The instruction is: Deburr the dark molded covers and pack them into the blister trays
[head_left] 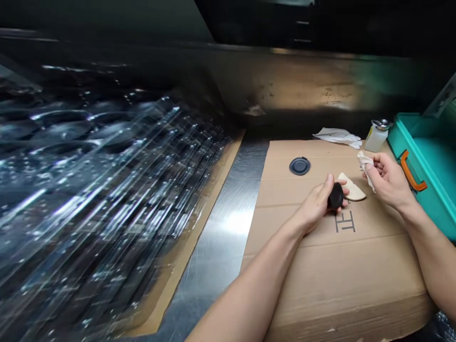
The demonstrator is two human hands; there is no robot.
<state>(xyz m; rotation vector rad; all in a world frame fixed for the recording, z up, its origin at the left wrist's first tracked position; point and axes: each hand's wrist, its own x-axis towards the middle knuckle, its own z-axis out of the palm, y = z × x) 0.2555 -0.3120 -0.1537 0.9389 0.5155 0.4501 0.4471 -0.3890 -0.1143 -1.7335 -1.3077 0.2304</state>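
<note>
A small round black piece is gripped in my left hand, its dark face turned up toward me. My right hand pinches a crumpled white cloth, apart from the left hand. Between the two hands a cream-coloured wedge-shaped pad lies on the cardboard sheet. Farther back on the cardboard rests a dark round lid-like disc with a small tab on its rim.
Stacked clear plastic trays, blurred, fill the left side. A metal strip separates them from the cardboard. At the back right are a white glove, a metal-topped bottle and a teal bin with an orange handle.
</note>
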